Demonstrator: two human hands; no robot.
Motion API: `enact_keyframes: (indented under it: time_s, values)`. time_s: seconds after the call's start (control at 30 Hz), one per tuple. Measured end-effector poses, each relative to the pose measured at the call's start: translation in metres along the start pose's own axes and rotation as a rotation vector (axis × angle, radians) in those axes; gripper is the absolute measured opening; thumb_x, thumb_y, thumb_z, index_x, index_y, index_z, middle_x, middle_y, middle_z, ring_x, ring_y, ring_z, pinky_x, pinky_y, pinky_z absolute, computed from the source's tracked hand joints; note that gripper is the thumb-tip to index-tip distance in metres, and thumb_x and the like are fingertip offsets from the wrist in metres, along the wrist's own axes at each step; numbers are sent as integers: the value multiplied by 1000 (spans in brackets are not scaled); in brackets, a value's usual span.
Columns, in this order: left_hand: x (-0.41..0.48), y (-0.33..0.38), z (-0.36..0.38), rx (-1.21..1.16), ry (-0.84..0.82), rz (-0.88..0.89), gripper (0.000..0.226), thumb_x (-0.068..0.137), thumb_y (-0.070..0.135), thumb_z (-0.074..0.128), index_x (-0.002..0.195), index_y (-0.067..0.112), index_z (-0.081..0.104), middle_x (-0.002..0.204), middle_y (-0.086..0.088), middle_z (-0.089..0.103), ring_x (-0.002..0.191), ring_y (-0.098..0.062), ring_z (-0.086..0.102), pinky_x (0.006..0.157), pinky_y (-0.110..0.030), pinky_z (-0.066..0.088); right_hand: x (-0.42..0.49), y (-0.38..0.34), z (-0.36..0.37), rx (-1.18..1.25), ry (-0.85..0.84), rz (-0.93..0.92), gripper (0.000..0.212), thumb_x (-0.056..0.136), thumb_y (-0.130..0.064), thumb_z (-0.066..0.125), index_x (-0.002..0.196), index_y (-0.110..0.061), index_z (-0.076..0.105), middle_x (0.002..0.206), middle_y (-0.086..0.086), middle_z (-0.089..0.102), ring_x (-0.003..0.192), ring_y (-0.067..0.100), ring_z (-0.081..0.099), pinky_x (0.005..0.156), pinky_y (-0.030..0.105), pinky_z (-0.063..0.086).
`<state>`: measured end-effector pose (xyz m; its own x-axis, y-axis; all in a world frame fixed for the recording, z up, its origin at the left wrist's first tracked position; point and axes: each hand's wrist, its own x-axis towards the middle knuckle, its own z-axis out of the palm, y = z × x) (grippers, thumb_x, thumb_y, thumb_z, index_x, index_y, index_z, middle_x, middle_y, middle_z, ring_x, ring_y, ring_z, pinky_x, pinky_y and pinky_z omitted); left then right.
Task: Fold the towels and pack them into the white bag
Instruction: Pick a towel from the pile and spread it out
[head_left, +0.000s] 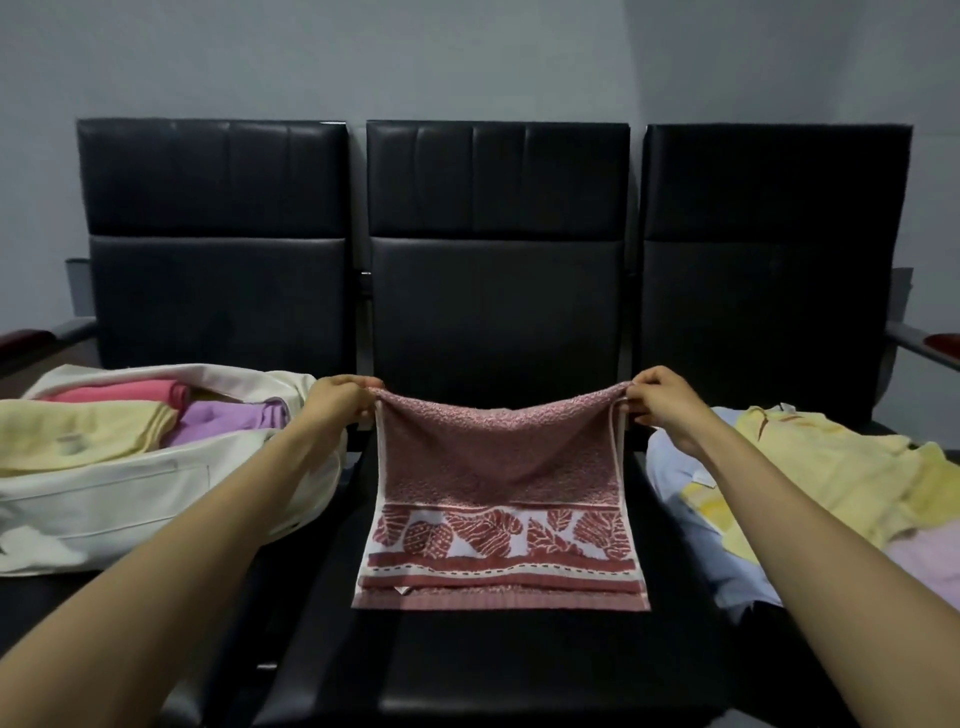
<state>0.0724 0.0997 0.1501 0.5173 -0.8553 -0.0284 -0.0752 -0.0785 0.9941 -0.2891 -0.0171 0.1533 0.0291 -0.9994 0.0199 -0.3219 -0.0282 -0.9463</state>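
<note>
Three folded towels lie in the bag (156, 499) at the left of the frame: a pink towel (130, 391) at the back, a yellow towel (78, 434) in front and a purple towel (218, 421) beside it, nearer the centre. The bag rests on the left seat with its mouth open. The packing looks well begun but not finished.

The red towel (498, 467) is in the centre of the frame, over the middle seat (493, 665). Its lower part, with the leaf border, lies flat on the cushion. A second layer shows under the bottom edge, so it seems to be doubled at least once. Its upper edge is lifted off the seat and sags between the hands. The left hand (340, 402) pinches the upper left corner between thumb and curled fingers, and the right hand (662, 402) pinches the upper right corner the same way.

I judge this to be the middle of a fold. The raised edge probably has to come down onto the lower part, and the towel may need one more fold before it fits the bag.

At the right of the frame a pile (810, 467) of loose towels lies on the right seat: yellow on top, pale blue at its left and pale pink at the lower right. None looks folded. How many the pile holds I cannot tell, but at least three are left to fold and pack after the red one.
</note>
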Motion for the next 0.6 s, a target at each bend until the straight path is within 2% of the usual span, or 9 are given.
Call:
enact_keyframes:
  time_s: [0.07, 0.13, 0.2, 0.27, 0.33, 0.43, 0.47, 0.53, 0.6]
  values:
    - [-11, 10, -3, -18, 23, 38, 9, 81, 1, 65, 82, 8, 70, 78, -11, 67, 72, -21, 62, 68, -29, 52, -6, -7, -6, -98, 59, -43, 16, 92, -8, 53, 80, -18, 49, 83, 8, 60, 75, 23, 57, 64, 36, 45]
    - [-24, 20, -6, -65, 41, 80, 4, 80, 7, 71, 81, 10, 70, 78, -10, 66, 72, -20, 61, 72, -30, 50, -17, -13, -13, -35, 72, -64, 16, 90, -5, 55, 80, -17, 52, 88, 10, 61, 78, 24, 58, 69, 38, 50]
    - [-38, 31, -8, -115, 63, 94, 7, 83, 5, 71, 85, 11, 68, 77, -6, 64, 69, -15, 57, 65, -23, 47, -31, -23, -24, 205, -6, -51, 21, 89, 5, 53, 81, -14, 55, 83, 9, 60, 70, 20, 60, 61, 26, 53]
    - [-52, 43, -11, -179, 34, 92, 15, 86, 2, 66, 98, 10, 66, 82, -5, 64, 72, -13, 58, 60, -19, 48, -45, -34, -38, 414, -101, -39, 27, 88, 12, 49, 86, -13, 60, 82, 7, 62, 64, 14, 63, 58, 21, 52]
    - [-66, 58, -15, -203, -21, 110, 24, 88, 1, 63, 110, 11, 64, 88, -4, 65, 75, -11, 59, 59, -17, 50, -56, -46, -53, 550, -202, -8, 32, 88, 11, 45, 95, -14, 64, 87, 5, 64, 69, 11, 63, 63, 22, 50]
    - [-86, 78, -21, -165, -12, 180, 25, 87, 2, 65, 111, 10, 66, 95, -8, 66, 84, -17, 61, 74, -26, 50, -78, -63, -69, 642, -329, 35, 27, 90, 3, 49, 103, -14, 65, 93, 3, 64, 84, 13, 59, 80, 26, 47]
    - [-94, 85, -23, -173, 16, 218, 24, 86, 4, 67, 110, 9, 67, 95, -8, 67, 86, -20, 62, 77, -30, 51, -86, -69, -72, 658, -320, 6, 23, 90, 0, 52, 103, -14, 66, 91, 2, 67, 85, 13, 60, 83, 27, 47]
    - [-112, 99, -27, -232, 78, 311, 22, 85, 8, 69, 106, 12, 69, 96, -6, 69, 88, -21, 64, 80, -35, 54, -100, -80, -76, 689, -181, -143, 20, 88, 2, 59, 97, -13, 66, 81, -1, 71, 82, 14, 64, 77, 24, 52]
    - [-129, 111, -33, -289, 137, 441, 16, 84, 10, 70, 97, 19, 70, 97, -1, 70, 90, -15, 65, 79, -28, 55, -112, -91, -81, 644, 5, -368, 22, 84, 7, 63, 92, -13, 67, 76, -4, 71, 78, 11, 65, 68, 19, 54]
